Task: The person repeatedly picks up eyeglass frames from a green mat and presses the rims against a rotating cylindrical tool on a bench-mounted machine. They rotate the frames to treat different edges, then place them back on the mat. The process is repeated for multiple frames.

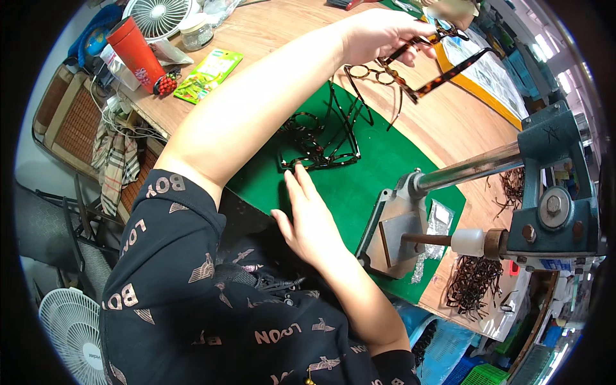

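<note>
My left hand is stretched far out over the table, its fingers closed on tortoiseshell eyeglass frames with their temples unfolded. Just below it, another pair of glasses with thin brown rims lies by the green mat's far edge. Closer in, a small heap of dark tortoiseshell eyeglass frames rests on the green mat. My right hand lies flat with its fingers extended, the fingertips at the near edge of that heap. My left forearm hides part of the mat and table.
A dark green hand press with a steel column stands at the right, tilted in view. Beside it lie a pile of loose temples and a clear plastic bag. Far left hold a red tumbler, green packet, jar and fan.
</note>
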`<state>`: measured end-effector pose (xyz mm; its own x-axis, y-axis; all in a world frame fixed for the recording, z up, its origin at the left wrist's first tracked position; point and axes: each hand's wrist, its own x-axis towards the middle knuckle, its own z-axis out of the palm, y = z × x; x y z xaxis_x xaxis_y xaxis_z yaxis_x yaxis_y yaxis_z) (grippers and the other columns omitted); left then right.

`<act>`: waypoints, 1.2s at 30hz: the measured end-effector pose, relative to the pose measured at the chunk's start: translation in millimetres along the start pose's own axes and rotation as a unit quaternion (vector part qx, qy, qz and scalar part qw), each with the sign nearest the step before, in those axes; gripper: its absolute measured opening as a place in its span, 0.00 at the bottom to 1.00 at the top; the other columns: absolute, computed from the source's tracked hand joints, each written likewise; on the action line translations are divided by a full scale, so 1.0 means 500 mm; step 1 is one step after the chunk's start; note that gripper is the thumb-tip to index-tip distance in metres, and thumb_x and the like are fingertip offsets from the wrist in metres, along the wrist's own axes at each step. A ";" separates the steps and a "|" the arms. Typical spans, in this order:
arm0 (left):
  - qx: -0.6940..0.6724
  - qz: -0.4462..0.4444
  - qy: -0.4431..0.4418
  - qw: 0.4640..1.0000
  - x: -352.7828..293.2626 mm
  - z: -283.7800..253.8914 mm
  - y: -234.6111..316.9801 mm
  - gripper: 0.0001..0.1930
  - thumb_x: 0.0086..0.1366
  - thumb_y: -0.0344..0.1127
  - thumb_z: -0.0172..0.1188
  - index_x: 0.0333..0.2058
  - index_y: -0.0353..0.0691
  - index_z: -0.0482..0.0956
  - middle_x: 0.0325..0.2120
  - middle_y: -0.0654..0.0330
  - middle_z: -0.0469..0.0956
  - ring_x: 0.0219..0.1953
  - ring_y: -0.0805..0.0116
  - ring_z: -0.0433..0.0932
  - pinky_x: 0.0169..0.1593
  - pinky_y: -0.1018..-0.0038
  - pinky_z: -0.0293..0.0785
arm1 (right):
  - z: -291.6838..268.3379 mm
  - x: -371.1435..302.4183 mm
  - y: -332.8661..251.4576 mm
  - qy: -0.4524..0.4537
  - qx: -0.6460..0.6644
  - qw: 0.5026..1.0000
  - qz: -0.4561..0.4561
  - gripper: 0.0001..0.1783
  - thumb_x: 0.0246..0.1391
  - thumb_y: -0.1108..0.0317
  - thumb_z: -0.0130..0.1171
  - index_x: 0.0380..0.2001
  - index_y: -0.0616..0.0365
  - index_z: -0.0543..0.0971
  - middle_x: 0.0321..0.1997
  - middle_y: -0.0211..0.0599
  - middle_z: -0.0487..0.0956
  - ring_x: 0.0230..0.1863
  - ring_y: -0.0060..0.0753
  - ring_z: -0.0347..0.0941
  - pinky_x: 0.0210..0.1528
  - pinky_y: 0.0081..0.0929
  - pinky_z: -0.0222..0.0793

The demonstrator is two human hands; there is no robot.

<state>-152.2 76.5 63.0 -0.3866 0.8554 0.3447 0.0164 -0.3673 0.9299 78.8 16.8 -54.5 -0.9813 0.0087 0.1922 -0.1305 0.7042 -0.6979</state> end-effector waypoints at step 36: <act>-0.029 0.068 0.177 0.981 -0.360 0.289 -0.019 0.43 0.45 0.29 0.56 0.61 0.32 0.49 0.46 0.47 0.70 0.21 0.78 0.64 0.29 0.84 0.60 | -0.217 -0.439 0.161 0.209 -0.130 0.935 0.255 0.08 0.40 0.79 0.63 0.26 0.60 0.74 0.27 0.37 0.74 0.30 0.36 0.70 0.33 0.26 0.66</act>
<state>50.6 -21.2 10.6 -0.6812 0.6204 0.3886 0.0404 -0.4982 0.8661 299.1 148.5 -77.8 -0.7584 0.6291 0.1706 0.4315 0.6807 -0.5920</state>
